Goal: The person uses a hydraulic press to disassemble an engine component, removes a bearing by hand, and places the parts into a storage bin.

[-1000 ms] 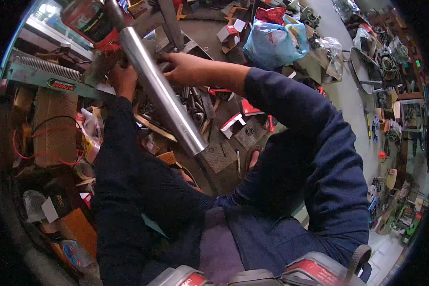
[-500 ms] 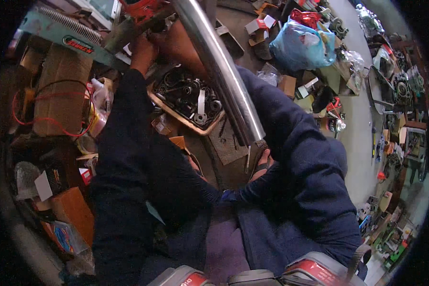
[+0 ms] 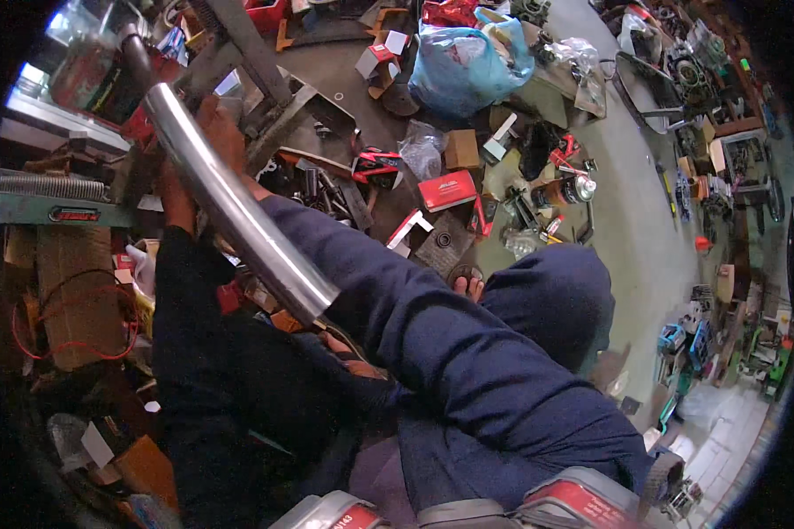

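Observation:
A shiny metal tube point(image 3: 238, 207) slants across the left half, in front of my hands, from a darker, narrower upper end beside the green and red machine down to my right sleeve. My left hand point(image 3: 178, 196) reaches up behind the tube toward the machine's metal frame point(image 3: 254, 53). Just right of the tube, my right hand point(image 3: 225, 137) is raised beside that frame. The tube and the frame hide the fingers of both hands, so what they hold or touch cannot be made out. A green beam point(image 3: 48, 210) with a coil spring point(image 3: 53, 185) lies to the left.
Dark metal parts point(image 3: 326, 189) lie past my right forearm. Beyond are a red box point(image 3: 447, 190), a small brown carton point(image 3: 461, 148), a blue plastic bag point(image 3: 468, 75) and a spray can point(image 3: 569, 189). A cardboard box point(image 3: 75, 304) and a red cable point(image 3: 84, 354) are at left.
The whole view has shifted, and the tube and both hands now appear farther left. My right forearm slants more across the view. Red boxes on the floor have come into sight.

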Demonstrator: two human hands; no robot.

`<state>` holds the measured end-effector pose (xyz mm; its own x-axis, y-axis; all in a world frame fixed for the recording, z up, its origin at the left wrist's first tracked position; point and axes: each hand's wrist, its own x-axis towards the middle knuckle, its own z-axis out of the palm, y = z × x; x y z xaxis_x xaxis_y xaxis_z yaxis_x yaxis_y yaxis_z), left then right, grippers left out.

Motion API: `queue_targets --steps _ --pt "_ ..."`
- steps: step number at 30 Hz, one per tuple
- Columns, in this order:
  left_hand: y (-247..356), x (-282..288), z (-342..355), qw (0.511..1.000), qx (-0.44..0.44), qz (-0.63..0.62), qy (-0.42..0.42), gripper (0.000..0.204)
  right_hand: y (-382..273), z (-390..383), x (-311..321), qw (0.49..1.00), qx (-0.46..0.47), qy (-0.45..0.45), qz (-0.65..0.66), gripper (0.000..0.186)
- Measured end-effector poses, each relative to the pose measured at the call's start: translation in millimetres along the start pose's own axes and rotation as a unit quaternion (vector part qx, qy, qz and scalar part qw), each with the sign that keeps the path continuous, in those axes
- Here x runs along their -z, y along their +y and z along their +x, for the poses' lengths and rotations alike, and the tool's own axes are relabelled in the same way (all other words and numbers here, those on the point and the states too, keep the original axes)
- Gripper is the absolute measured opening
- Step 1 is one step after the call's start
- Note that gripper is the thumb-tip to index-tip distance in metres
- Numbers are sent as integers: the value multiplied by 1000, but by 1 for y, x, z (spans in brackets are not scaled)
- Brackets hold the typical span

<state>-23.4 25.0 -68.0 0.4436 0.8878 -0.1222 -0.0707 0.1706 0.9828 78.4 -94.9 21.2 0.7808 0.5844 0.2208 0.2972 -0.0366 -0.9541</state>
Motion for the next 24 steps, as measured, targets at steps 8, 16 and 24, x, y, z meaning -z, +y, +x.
queue_targets --steps 8,16,24 --pt "15 9 0 982 -62 173 -42 44 -32 5 7 989 -115 -52 75 85" --pt "20 -13 1 978 -66 189 -51 46 -24 20 34 986 -63 -152 10 60" --pt "10 9 3 991 -27 60 -116 51 -30 36 45 993 39 -103 53 37"
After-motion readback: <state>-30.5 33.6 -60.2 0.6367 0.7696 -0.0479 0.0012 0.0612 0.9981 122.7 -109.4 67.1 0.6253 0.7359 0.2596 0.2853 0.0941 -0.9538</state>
